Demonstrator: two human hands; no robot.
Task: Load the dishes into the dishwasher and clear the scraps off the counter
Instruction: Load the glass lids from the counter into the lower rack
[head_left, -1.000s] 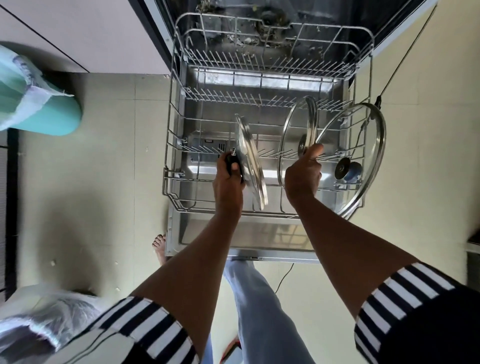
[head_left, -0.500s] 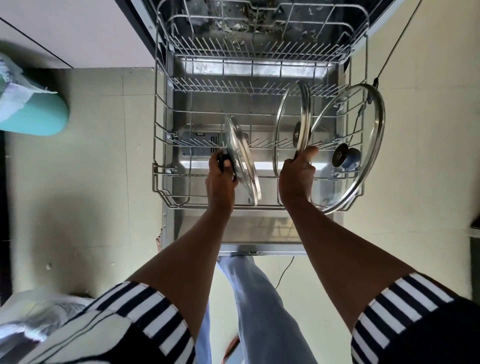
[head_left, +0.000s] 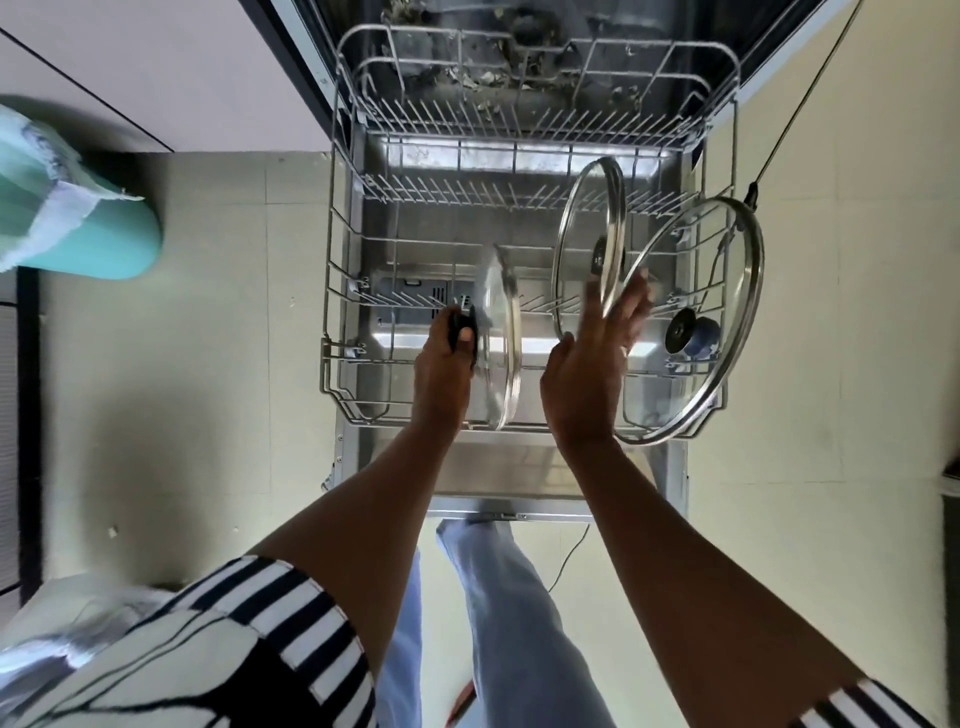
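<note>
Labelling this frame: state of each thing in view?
Dishwasher door: open
Lower rack: pulled out
Small lid: on edge, left hand grips its knob
Middle lid: standing on edge in rack
Large lid: tilted, at rack's right side
Right hand: open, blurred, beside middle lid

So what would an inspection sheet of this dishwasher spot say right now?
Surface: wire rack pulled out over the open door.
Job's things: three glass lids on edge: small lid, middle lid, large lid leaning right.
Clutter: debris inside the tub.
Hands: left hand grips the small lid's knob; right hand open, blurred, by the middle lid.
Cables: black cord upper right; thin wire on the floor.
Surroundings: teal bin, tiled floor.
</note>
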